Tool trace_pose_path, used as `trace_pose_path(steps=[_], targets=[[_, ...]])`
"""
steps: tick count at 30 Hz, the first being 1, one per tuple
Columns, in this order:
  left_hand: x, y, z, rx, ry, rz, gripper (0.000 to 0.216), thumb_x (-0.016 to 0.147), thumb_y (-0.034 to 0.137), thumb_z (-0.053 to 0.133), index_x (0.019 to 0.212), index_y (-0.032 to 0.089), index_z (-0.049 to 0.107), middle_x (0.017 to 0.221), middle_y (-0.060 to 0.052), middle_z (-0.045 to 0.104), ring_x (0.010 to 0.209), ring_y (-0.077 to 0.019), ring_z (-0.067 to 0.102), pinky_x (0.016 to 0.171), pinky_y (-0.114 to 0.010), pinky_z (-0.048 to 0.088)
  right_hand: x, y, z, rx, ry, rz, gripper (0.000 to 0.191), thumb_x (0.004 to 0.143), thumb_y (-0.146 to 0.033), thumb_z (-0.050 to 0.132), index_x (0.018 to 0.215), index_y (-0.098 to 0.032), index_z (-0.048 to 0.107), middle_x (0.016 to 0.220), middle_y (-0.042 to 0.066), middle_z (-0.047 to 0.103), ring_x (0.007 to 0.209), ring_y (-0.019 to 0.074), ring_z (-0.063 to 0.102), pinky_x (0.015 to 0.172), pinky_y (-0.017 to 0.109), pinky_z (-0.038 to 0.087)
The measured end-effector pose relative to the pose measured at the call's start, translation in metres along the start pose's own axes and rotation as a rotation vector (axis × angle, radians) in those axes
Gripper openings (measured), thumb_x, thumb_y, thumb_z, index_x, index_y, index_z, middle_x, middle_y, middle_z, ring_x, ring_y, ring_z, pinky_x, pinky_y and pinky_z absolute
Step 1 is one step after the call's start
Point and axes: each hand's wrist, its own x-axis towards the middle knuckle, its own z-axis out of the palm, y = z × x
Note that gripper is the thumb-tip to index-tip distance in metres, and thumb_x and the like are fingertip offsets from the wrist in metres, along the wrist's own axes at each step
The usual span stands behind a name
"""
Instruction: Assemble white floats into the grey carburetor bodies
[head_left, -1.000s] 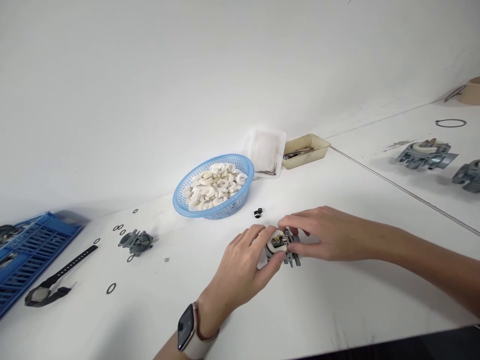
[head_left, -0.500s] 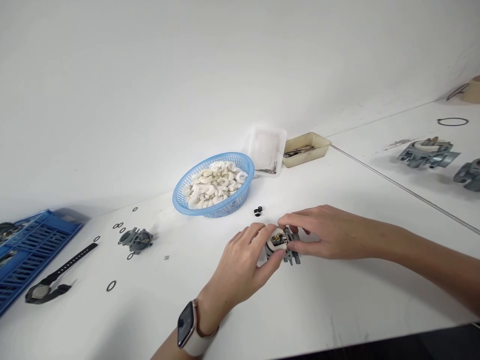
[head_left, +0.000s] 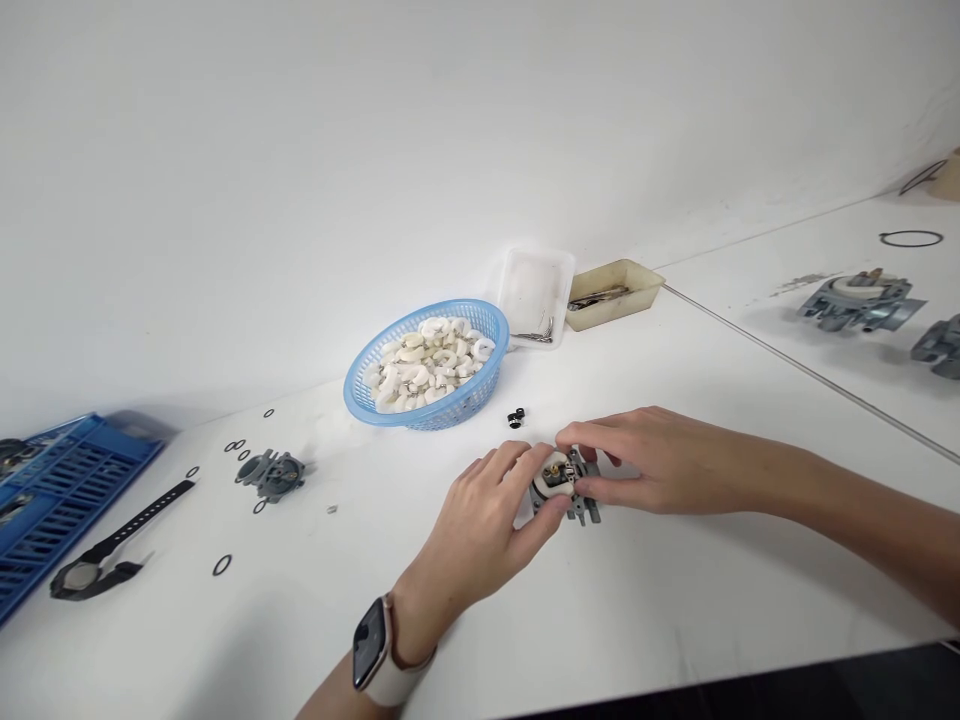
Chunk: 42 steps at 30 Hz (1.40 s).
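A grey metal carburetor (head_left: 588,512) rests on the white table with its inside facing up. A white U-shaped float (head_left: 555,491) sits in it, around brass parts. My left hand (head_left: 491,515) grips the left side, thumb at the near edge and fingers at the far edge of the float. My right hand (head_left: 656,460) pinches the right side, with thumb and index finger at the float's hinge end. Whether a small pin lies between those fingertips is hidden. Small black parts (head_left: 515,418) lie just beyond the carburetor.
A blue basket (head_left: 352,395) of white floats stands against the wall, beside a white tray (head_left: 534,285) and a yellowish bin (head_left: 622,305) with metal pieces. Another carburetor (head_left: 274,476), rubber rings (head_left: 222,565), a black watch (head_left: 82,577) and a blue crate (head_left: 82,480) lie left. More carburetors (head_left: 859,300) stand right.
The view has shifted very slightly. Both hands keep nearly the same hold on the carburetor, with only tiny finger movement.
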Motion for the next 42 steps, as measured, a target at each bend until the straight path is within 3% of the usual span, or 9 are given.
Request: trace_pose_path(steps=[13, 23, 42], targets=[[0.001, 0.003, -0.003, -0.005, -0.023, -0.012, 0.034, 0.108, 0.034, 0.058, 0.141, 0.026, 0.055, 0.122, -0.008, 0.067, 0.104, -0.0258, 0.069, 0.089, -0.043, 0.060, -0.001, -0.012, -0.008, 0.022, -0.054, 0.053, 0.028, 0.105, -0.051, 0.048, 0.116, -0.029, 0.062, 0.092, -0.001, 0.074, 0.071, 0.0211, 0.063, 0.066, 0.031, 0.038], [0.000, 0.002, -0.003, -0.004, -0.024, -0.007, 0.034, 0.109, 0.034, 0.057, 0.141, 0.026, 0.054, 0.122, -0.009, 0.067, 0.104, -0.0259, 0.068, 0.089, -0.043, 0.060, 0.000, -0.003, -0.003, 0.006, -0.027, 0.030, 0.031, 0.105, -0.054, 0.048, 0.116, -0.029, 0.061, 0.090, -0.001, 0.074, 0.067, 0.0199, 0.062, 0.064, 0.031, 0.038], [0.001, 0.003, -0.004, -0.001, -0.030, -0.016, 0.033, 0.109, 0.035, 0.056, 0.140, 0.026, 0.055, 0.123, -0.008, 0.066, 0.104, -0.0257, 0.069, 0.090, -0.042, 0.061, -0.002, -0.011, -0.007, 0.019, -0.057, 0.047, 0.032, 0.105, -0.053, 0.047, 0.120, -0.028, 0.061, 0.093, 0.000, 0.074, 0.070, 0.0210, 0.061, 0.067, 0.032, 0.039]])
